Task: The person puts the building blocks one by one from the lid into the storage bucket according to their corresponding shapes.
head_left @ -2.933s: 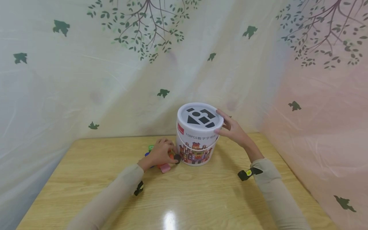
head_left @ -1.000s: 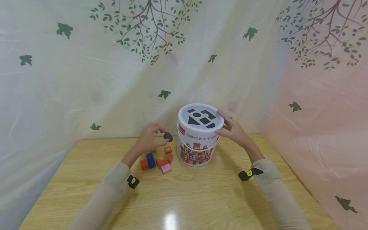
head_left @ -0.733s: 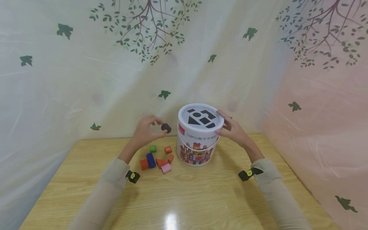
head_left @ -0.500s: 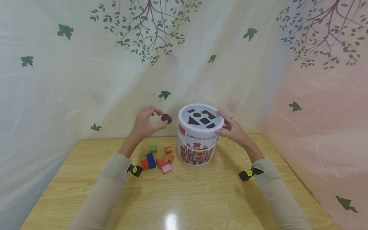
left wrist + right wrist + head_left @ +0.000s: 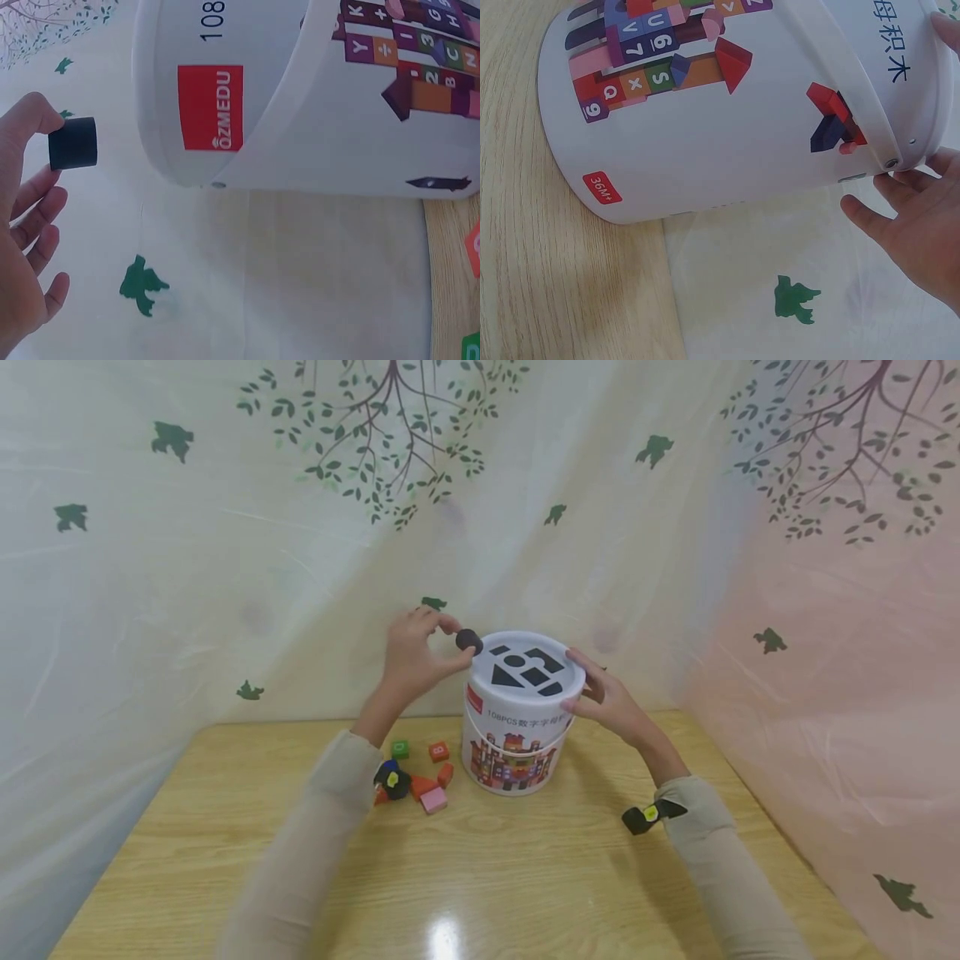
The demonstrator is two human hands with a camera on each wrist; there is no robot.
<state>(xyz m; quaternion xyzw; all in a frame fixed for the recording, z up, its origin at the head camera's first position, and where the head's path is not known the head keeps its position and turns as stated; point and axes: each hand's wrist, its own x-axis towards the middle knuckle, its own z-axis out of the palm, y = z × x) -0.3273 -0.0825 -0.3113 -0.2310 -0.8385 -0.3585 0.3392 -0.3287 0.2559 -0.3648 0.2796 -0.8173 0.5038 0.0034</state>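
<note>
Just above the white bucket (image 5: pixel 513 762), by its left edge, the left hand (image 5: pixel 410 652) held a black cylinder (image 5: pixel 467 640) pinched at the fingertips (image 5: pixel 49 118), while the right hand (image 5: pixel 617 706) gripped the bucket's right edge.

So the left hand (image 5: pixel 416 650) is pinching a round black block (image 5: pixel 468 642) between thumb and finger, right up by the near-left rim of the white lid (image 5: pixel 487 672); can't tell if it's actually touching. Lid's got a bunch of dark shapes on it, incl. a circle and a triangle. Right hand (image 5: pixel 617 706) holds the other side of the bucket (image 5: pixel 525 731), which stands upright on the wood table (image 5: pixel 540 877). Left of it there's a little pile: green block (image 5: pixel 400 749), red lettered block (image 5: pixel 438 751), pink block (image 5: pixel 433 800), plus some orange and blue bits half hidden by the wrist camera (image 5: pixel 393 781).
</note>
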